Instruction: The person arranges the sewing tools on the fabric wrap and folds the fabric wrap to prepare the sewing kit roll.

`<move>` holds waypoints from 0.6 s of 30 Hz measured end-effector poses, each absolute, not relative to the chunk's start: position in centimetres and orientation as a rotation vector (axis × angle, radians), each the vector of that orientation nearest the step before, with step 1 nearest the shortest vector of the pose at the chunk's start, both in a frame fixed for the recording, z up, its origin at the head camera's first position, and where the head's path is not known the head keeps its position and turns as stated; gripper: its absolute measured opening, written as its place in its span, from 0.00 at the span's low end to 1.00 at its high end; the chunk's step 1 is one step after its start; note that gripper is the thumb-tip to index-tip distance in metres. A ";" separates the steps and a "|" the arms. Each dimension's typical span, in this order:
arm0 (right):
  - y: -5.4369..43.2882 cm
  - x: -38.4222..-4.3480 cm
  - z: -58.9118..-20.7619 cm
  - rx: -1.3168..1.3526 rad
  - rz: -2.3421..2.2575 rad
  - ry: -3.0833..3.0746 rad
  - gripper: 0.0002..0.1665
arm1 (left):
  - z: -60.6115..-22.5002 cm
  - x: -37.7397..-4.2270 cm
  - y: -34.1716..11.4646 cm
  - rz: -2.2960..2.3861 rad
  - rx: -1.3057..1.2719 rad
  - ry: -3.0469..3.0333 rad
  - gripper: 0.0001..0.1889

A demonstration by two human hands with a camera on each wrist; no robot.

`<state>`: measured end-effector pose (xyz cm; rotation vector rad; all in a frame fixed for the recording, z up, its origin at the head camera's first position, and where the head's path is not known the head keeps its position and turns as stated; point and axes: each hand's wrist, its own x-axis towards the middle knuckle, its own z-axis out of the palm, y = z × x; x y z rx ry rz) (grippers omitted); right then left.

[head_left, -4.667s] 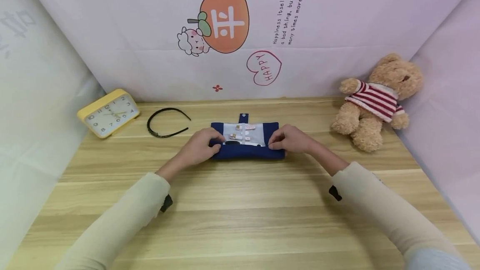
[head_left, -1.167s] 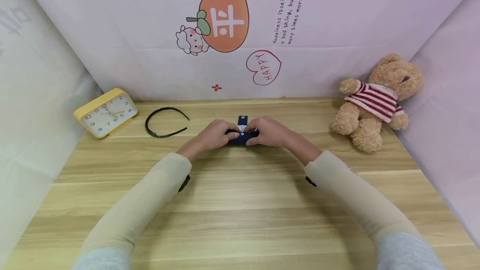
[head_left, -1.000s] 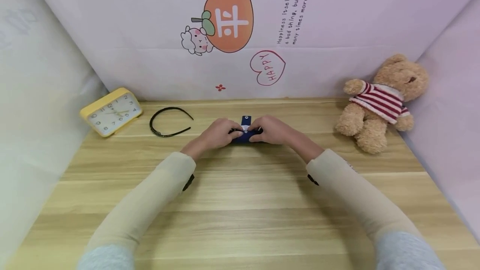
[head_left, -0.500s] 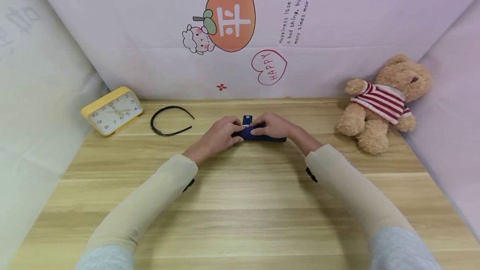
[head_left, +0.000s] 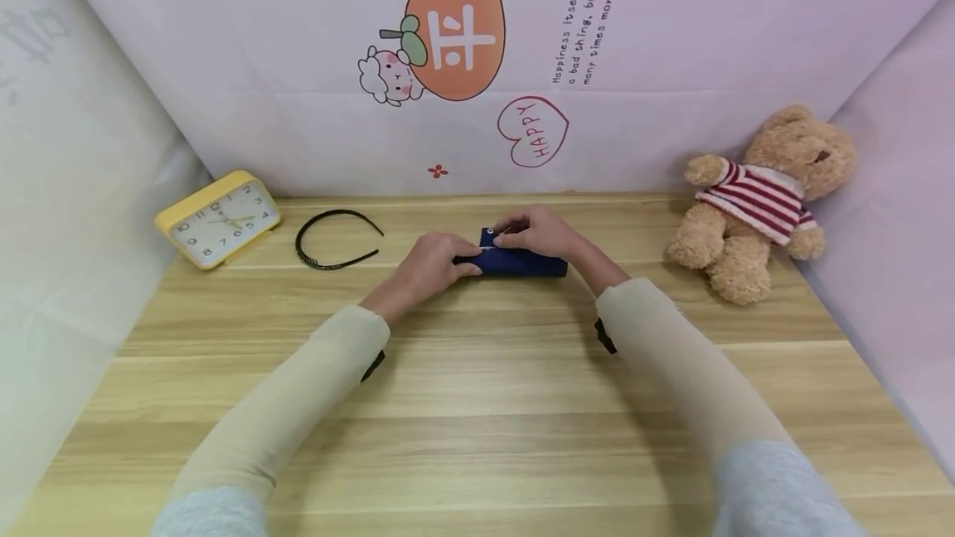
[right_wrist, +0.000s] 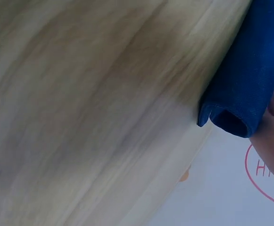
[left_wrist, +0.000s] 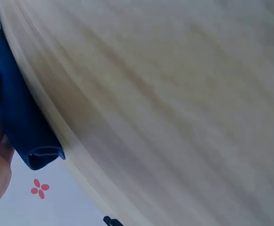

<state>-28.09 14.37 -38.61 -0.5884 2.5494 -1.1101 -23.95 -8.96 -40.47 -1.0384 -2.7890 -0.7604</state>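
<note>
A dark blue cloth roll-up pouch [head_left: 525,263] lies rolled into a tube near the back of the table. My left hand [head_left: 430,261] grips its left part, thumb in front and fingers behind. At the back of the roll, my right hand [head_left: 545,234] has thumb and fingertips at the edge of the snap strap [head_left: 488,235], which sticks out behind with its metal snap showing. In the left wrist view the pouch's rolled end [left_wrist: 45,155] is hollow. The right wrist view shows the other end of the tube [right_wrist: 231,123], also hollow. The pouch's contents are hidden.
A yellow alarm clock [head_left: 221,220] stands at the back left, beside a black headband [head_left: 302,243]. At the back right a teddy bear [head_left: 761,197] in a striped sweater leans on the white wall cloth [head_left: 634,139]. Bare wood table [head_left: 477,404] lies in front.
The pouch, open flat with white sticks showing inside earlier, has been rolled up away from the person. Lately the right hand has moved from the roll's front back to the strap; the left hand keeps holding.
</note>
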 end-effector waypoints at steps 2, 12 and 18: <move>14.4 -28.4 -38.7 -0.557 -1.154 2.541 0.24 | -40.5 -24.0 -9.1 -0.765 -1.061 -2.747 0.17; 13.7 -29.7 -38.9 -0.308 -1.265 2.385 0.31 | -40.8 -23.6 -9.3 -0.566 -1.196 -2.597 0.15; 13.2 -29.8 -38.9 -0.196 -1.400 2.289 0.29 | -40.8 -23.7 -9.3 -0.575 -1.191 -2.610 0.16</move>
